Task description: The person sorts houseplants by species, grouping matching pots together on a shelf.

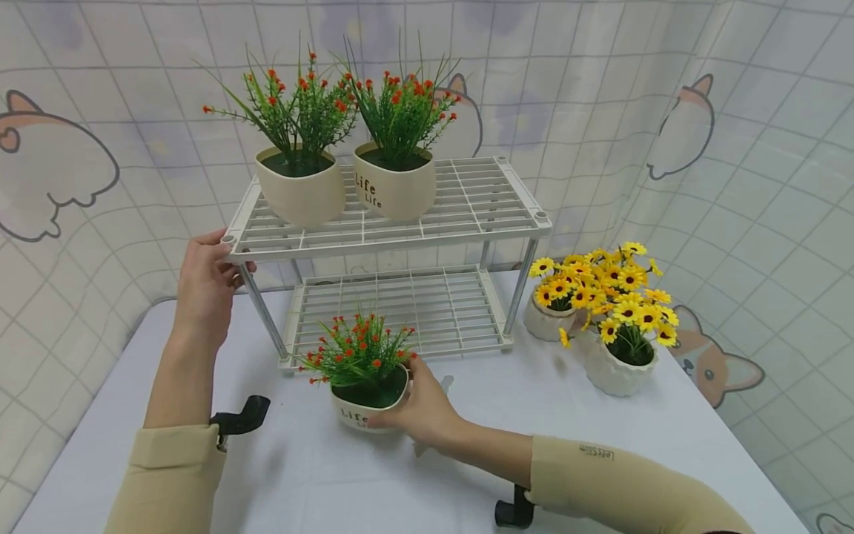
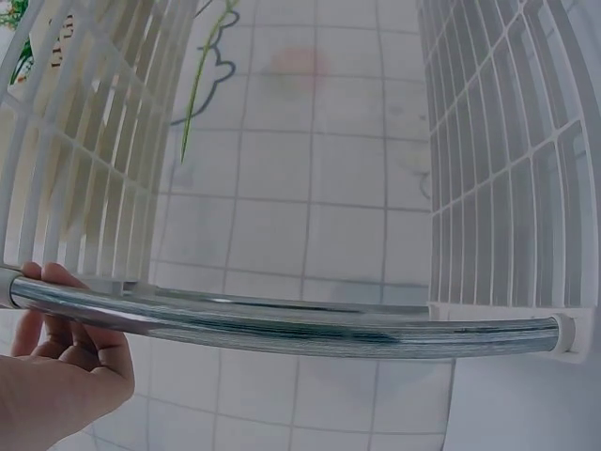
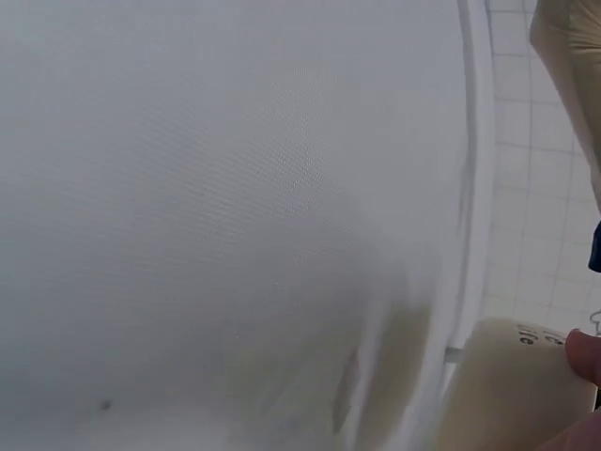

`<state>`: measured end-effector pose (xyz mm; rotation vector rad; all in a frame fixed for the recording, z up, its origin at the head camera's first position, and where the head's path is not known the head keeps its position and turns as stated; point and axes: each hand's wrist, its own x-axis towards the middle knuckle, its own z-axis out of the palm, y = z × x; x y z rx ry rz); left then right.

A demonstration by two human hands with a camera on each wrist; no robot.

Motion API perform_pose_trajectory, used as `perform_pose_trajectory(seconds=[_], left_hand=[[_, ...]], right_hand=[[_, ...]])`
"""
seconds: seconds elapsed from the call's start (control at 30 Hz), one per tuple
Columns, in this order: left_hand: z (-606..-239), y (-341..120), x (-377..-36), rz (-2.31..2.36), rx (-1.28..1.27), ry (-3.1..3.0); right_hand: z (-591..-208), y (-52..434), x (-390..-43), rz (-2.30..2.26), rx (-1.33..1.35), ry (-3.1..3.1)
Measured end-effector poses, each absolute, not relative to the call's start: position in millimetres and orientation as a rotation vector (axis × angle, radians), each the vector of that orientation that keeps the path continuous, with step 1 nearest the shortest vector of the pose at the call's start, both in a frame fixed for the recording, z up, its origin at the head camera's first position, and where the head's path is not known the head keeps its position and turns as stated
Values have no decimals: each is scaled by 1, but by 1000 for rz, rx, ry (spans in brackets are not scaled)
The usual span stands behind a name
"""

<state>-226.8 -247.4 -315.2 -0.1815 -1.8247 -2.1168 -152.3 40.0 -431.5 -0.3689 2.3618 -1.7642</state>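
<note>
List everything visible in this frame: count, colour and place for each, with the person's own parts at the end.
Shelf rack: one, white, two tiers, back of table.
Red-flowered pots on top tier: two, beige, side by side at the left.
Red-flowered pot on table: one, beige, in front of rack.
Yellow-flowered pots: two, white, right of rack.
Table: one, white.
Backdrop: white grid with cartoon animals.
Left hand: grips the rack's front-left corner.
Right hand: holds the pot on the table.
Sleeves: two, beige.

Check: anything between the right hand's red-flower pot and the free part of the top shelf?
Nothing visible. The pot sits on the table in the right hand, before the rack. The top shelf's right half is bare; two pots fill its left.
</note>
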Motion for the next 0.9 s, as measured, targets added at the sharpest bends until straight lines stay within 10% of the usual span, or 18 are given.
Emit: perform_pose_trajectory(seconds=[0.9], left_hand=[[-313, -245, -228, -2156, -143, -1812]], right_hand=[[-360, 133, -138, -1917, -177, 2218]])
